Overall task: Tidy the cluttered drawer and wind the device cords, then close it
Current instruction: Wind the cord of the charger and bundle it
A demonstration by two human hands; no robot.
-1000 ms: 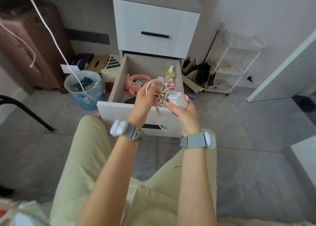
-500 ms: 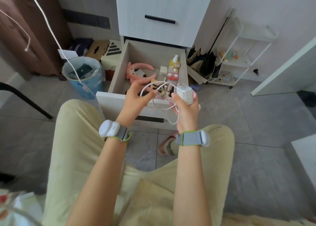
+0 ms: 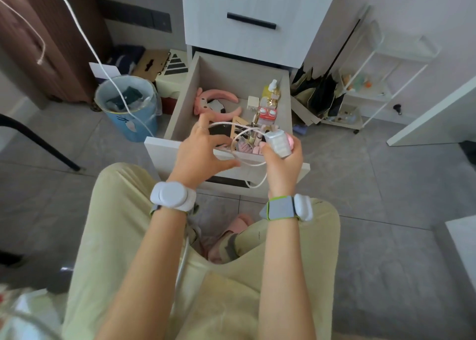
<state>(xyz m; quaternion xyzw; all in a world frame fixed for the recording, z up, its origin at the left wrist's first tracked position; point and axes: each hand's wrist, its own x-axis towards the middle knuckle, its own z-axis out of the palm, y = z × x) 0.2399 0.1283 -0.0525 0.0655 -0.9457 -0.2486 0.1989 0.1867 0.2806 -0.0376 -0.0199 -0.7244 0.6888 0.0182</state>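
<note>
The lower drawer (image 3: 177, 108) stands pulled open in front of my knees. Just above its front edge my right hand (image 3: 283, 171) grips a white charger block (image 3: 278, 144). The charger's white cord (image 3: 253, 163) curls in loose loops between my hands, one end hanging down over the drawer front. My left hand (image 3: 198, 154) has its fingers spread, and the cord lies across them. Inside the drawer are a pink headband (image 3: 219, 96), a yellow bottle (image 3: 270, 91), a small white plug (image 3: 253, 102), a red and white box (image 3: 268, 114) and small cosmetics partly hidden behind my hands.
A shut upper drawer (image 3: 257, 23) sits above. A blue waste bin (image 3: 128, 110) stands left of the drawer, with a white cable (image 3: 85, 38) hanging down into it. A brown suitcase (image 3: 38, 35) is at far left, a white wire cart (image 3: 373, 82) at right.
My left hand has gone from pinching the cord to spread fingers, moving left and widening the loop. My view has tilted down and come closer to the drawer.
</note>
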